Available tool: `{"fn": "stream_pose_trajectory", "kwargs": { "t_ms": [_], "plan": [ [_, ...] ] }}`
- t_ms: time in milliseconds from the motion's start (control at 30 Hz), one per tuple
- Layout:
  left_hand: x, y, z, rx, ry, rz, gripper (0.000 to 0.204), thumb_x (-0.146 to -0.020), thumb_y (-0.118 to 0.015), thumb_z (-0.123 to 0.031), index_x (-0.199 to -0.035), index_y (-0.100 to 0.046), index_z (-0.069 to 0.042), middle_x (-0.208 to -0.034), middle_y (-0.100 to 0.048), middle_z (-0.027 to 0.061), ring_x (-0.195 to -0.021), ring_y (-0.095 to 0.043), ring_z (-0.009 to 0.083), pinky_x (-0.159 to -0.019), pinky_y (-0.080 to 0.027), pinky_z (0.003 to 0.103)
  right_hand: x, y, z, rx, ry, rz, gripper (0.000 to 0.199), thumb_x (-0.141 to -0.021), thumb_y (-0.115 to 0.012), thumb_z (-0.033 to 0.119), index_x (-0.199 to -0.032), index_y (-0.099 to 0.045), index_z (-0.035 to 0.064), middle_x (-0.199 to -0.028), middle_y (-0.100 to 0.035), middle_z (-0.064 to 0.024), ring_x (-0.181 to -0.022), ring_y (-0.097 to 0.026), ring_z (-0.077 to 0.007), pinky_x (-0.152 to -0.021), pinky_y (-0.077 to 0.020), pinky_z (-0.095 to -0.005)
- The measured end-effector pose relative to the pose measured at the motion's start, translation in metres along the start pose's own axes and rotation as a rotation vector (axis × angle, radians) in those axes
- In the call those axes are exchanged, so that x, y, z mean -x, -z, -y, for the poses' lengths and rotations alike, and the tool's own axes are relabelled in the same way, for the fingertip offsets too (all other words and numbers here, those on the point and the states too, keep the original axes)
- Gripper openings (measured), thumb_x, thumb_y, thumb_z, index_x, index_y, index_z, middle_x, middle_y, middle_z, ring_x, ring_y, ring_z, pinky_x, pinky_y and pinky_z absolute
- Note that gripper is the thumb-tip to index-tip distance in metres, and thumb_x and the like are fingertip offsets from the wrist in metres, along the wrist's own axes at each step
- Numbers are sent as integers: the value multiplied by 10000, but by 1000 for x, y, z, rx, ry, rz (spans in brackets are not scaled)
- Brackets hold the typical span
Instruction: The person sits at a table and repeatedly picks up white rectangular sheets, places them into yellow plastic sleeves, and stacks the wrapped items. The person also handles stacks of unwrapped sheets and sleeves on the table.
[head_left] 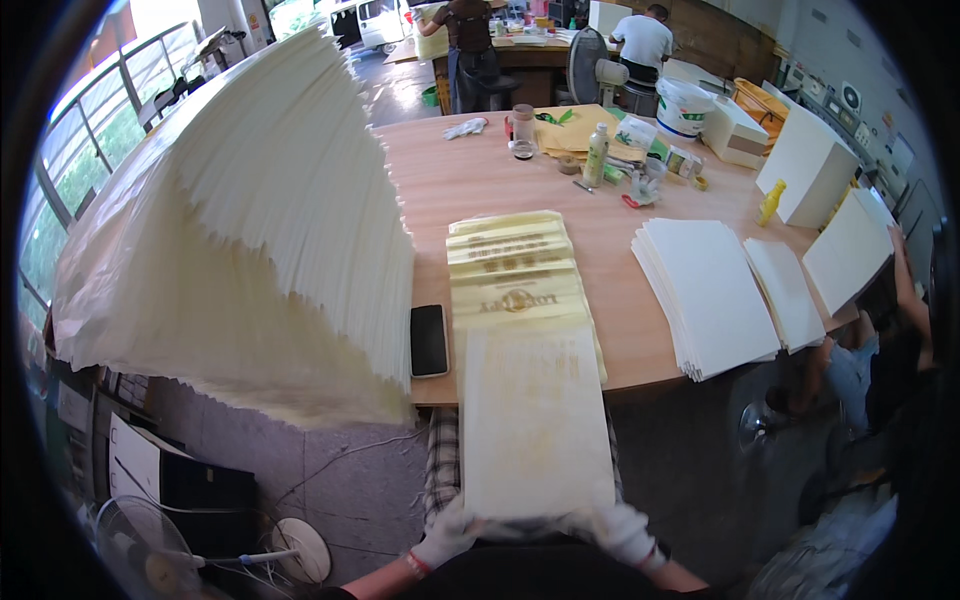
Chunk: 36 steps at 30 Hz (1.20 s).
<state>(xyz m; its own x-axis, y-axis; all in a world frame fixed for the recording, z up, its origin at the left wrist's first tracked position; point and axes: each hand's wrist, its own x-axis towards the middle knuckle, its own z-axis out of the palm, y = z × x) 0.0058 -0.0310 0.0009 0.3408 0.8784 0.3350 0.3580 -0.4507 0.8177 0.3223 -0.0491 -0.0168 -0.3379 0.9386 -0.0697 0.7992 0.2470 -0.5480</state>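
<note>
My left hand (447, 535) and my right hand (617, 532), both in white gloves, are closed at the two near corners of a cream paper sheet (538, 430). Motion blurs the fingertips. The sheet reaches from the table's near edge toward my body, over my lap. Its far end overlaps a pile of cream paper pieces with brown print (520, 265), lying staggered on the table. Left of that pile lies a black phone (429, 340). A very tall stack of cream paper (290, 180) rises on the left.
White sheet stacks (705, 295) lie on the wooden table (430, 170) at right, near another person's arm (908, 285). Farther back stand a bottle (595, 155), a yellow bottle (771, 203) and a white bucket (684, 108). A fan (160, 555) is at lower left. Two people work behind.
</note>
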Motion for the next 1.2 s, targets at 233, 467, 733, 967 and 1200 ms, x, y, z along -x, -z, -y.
{"fn": "stream_pose_trajectory", "kwargs": {
  "t_ms": [233, 467, 733, 967, 1200],
  "plan": [
    [-24, 5, -4, 54, 163, -173, 109, -708, -502, 39, -780, -513, -41, -754, -529, 106, -674, -535, 237, -621, -454, 311, 7, 52, -7, -553, -152, -80, 338, -844, -563, 178, -1158, -551, 53, -719, -642, -138, -663, -650, -259, -642, -528, -347],
    [-143, 22, -85, -116, -234, 222, 97, -738, -568, -76, -812, -506, -74, -834, -510, 98, -750, -561, 282, -592, -455, 363, -84, -8, -39, -1562, -371, -38, 330, -869, -568, 104, -1161, -538, -46, -1050, -615, -137, -919, -606, -203, -819, -504, -329],
    [-142, 178, -229, -9, -253, 15, 173, -859, -580, -244, -853, -583, -72, -749, -567, 66, -626, -561, 199, -550, -451, 315, -191, 128, 145, -1372, 186, -298, 336, -910, -517, 178, -1180, -535, -22, -1119, -582, -77, -1028, -542, -146, -891, -447, -282],
    [-190, 343, -265, 225, -795, -985, 137, -887, -395, -17, -865, -523, -62, -840, -566, 41, -733, -520, 114, -682, -461, 246, -312, 287, 311, -1046, 1006, -186, 504, -913, -501, 370, -1277, -459, 23, -1084, -580, -91, -961, -585, -166, -803, -516, -323],
    [-103, 436, -142, 229, -458, -1119, 162, -908, -475, -116, -1038, -512, -27, -923, -536, 46, -806, -527, 123, -692, -469, 278, -296, 295, 389, -569, 673, 46, 562, -905, -467, 487, -1261, -491, 52, -640, -561, -57, -590, -600, -118, -559, -519, -242]
  ]
}}
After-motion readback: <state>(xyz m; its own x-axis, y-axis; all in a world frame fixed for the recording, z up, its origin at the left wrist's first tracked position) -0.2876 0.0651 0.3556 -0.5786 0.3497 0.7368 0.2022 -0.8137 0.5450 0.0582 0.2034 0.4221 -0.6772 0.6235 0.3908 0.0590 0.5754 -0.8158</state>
